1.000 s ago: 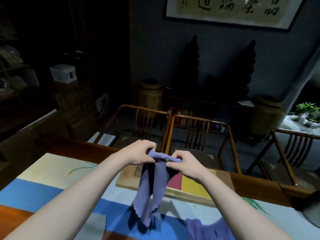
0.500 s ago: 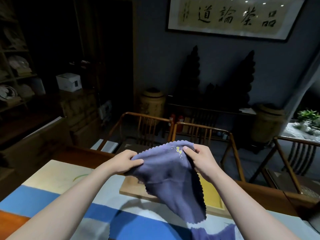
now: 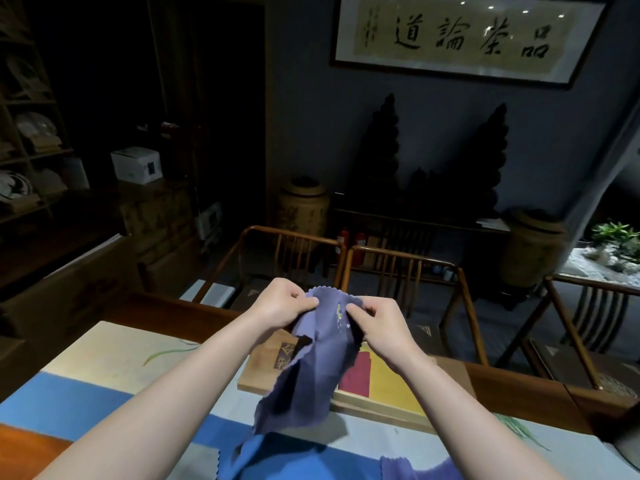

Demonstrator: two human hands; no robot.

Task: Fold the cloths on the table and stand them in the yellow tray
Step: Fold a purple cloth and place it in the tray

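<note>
A purple cloth (image 3: 311, 368) with a scalloped edge and a small yellow embroidery hangs in the air over the table. My left hand (image 3: 280, 306) pinches its top edge on the left, and my right hand (image 3: 377, 327) pinches it close beside, on the right. Behind the cloth lies the yellow tray (image 3: 391, 386), flat and wood-framed, with a red piece standing in it. A second purple cloth (image 3: 415, 469) lies at the bottom edge of the view. Another blue-purple cloth (image 3: 249, 459) lies under the hanging one.
The table carries a painted mat (image 3: 104, 362) in cream, blue and pale grey. Wooden chairs (image 3: 398, 271) stand along the far side, with another chair (image 3: 588, 306) at the right. A shelf and a white box (image 3: 136, 164) are at the dark left.
My hands first spread the cloth wide by its top edge, then came back close together. The cloth now hangs narrower and bunched. The view tilted slightly.
</note>
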